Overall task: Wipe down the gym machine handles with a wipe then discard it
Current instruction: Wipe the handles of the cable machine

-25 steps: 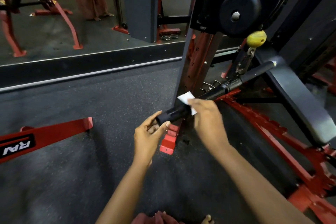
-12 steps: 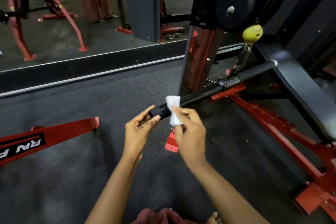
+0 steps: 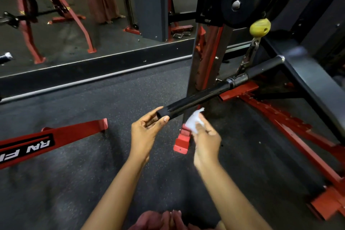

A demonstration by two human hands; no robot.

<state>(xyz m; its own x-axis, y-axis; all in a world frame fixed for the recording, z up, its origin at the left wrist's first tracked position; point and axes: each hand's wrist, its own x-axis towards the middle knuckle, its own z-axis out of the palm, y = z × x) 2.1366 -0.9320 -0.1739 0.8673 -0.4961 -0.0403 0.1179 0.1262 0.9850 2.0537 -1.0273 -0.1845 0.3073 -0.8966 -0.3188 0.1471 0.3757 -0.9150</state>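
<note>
Our left hand (image 3: 147,129) pinches the near end of the black handle (image 3: 196,99), with the thumb on one side and the fingers on the other. Our right hand (image 3: 206,142) is just beside it, to the right. Its fingers are curled round a white wipe (image 3: 193,121), all bunched up. The wipe sits just under the handle. It is blurry, so we cannot tell if it touches the handle.

From our left hand the handle goes up and away to the right. It reaches a metal ring (image 3: 238,80) and then goes on to its far end. Above that ring is a yellow knob (image 3: 260,27), and higher up is a big round black pad (image 3: 240,0). Right below our hands a red foot (image 3: 182,141) of the machine sits on the dark floor (image 3: 93,183). Well off to the left of our left hand lies a red beam (image 3: 56,140) with white letters.
</note>
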